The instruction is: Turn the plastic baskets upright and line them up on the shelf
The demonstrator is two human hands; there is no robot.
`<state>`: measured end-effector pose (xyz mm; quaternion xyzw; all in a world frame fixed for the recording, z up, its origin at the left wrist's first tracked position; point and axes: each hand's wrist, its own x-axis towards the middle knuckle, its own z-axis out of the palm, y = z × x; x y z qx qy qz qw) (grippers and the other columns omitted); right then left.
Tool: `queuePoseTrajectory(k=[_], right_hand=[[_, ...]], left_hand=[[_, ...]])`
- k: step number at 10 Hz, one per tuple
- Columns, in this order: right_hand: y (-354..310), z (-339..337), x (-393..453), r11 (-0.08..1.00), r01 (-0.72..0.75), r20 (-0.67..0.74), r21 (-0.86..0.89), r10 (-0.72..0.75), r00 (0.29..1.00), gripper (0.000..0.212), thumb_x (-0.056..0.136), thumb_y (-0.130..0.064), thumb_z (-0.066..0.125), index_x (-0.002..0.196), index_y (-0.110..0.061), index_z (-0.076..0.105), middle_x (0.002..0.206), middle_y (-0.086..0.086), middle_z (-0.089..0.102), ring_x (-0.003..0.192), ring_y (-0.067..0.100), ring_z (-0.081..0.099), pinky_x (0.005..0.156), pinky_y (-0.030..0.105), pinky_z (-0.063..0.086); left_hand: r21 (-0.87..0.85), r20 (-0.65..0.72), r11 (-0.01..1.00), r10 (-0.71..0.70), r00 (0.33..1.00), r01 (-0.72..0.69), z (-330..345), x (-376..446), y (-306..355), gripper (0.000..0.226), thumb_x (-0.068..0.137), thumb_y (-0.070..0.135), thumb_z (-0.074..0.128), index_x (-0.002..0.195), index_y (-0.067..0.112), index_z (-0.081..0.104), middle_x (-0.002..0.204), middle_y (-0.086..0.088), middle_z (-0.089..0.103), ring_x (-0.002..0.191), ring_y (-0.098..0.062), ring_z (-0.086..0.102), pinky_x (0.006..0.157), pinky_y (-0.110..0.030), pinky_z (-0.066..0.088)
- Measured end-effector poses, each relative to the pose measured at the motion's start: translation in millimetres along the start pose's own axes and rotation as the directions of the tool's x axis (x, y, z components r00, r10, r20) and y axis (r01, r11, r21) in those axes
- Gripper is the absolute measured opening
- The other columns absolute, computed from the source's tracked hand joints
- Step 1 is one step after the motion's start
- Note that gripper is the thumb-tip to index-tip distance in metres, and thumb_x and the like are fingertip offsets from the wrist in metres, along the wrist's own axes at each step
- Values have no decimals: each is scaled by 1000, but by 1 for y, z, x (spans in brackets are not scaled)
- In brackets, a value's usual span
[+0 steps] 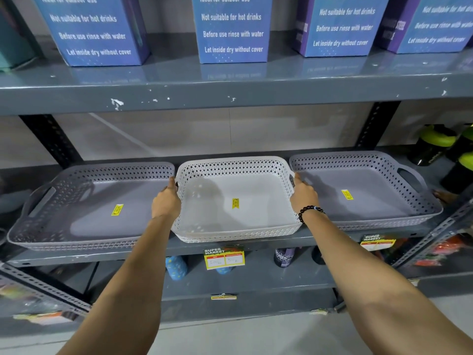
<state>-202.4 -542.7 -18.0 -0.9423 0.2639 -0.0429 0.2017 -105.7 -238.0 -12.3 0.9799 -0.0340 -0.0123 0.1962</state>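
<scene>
- On the upper shelf, four blue cartons stand in a row, printed with care notes such as "Not suitable for hot drinks"; they are well above the baskets.
- Dark bottles with green lids stand at the far right of the middle shelf, just beside the right grey basket.
- A "Super Market" price tag hangs on the near edge of the middle shelf below the white basket; a second tag hangs further right.
- Below, a blue patterned bottle and a dark one show on the lower shelf.
- The left grey basket and the right grey basket sit tight against the white one, leaving only narrow gaps where the hands reach in.
- The left hand is closed around the left end of the white basket, fingers curled over its rim.
- The right hand, with a dark bead bracelet on the wrist, is closed around the right end by the handle.
- The white basket sits upright in the middle of the middle shelf, open side up, its near edge overhanging the shelf front slightly; whether it rests fully on the shelf I cannot tell.
- All three baskets are shallow, with perforated walls and a yellow sticker on the floor of each.
</scene>
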Motion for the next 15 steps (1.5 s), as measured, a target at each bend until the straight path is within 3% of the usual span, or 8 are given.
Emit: queuePoseTrajectory(k=[7,10,12,13,14,15], right_hand=[[2,-2,0,999,-16,3,43,16,1000,69,89,8,36,150,-15,16,109,25,64,102,38,61,83,41,53],[1,-2,1,1000,-15,2,13,15,1000,69,89,7,36,151,-17,15,100,23,64,87,32,60,67,34,45],[0,-2,-1,1000,-12,-19,-9,12,1000,67,91,6,35,151,-18,15,108,24,65,99,37,63,78,39,54],[-1,-9,-4,1000,-30,15,8,30,999,65,94,0,35,151,-20,11,120,24,59,104,37,62,80,41,54],[-3,-11,-12,999,-39,-24,-10,38,999,62,98,-13,35,152,-18,4,137,24,46,112,39,58,83,42,52],[-11,-12,-26,996,64,-133,-66,-73,988,63,99,-22,35,151,-7,3,150,23,31,133,38,39,105,45,42]], left_hand=[[3,-12,1000,-19,1000,19,4,3,2,67,93,-4,32,152,21,14,120,-24,61,102,-40,60,82,-45,49],[27,-16,999,-16,1000,17,3,2,3,62,95,-3,31,151,18,16,117,-26,63,102,-42,60,81,-47,49],[-12,-15,1000,-15,1000,15,2,3,4,52,100,6,29,150,16,19,127,-24,59,106,-43,59,83,-47,49],[-66,38,997,-30,999,32,-2,1,1,51,103,26,27,151,17,15,138,-23,50,115,-43,55,90,-49,47],[-85,30,996,-20,999,22,-2,-6,1,55,102,33,28,151,14,12,153,-15,34,127,-43,46,100,-52,44],[-101,-67,991,79,995,-86,-8,-24,6,58,102,33,28,151,6,13,159,-12,19,142,-37,26,116,-50,28]])
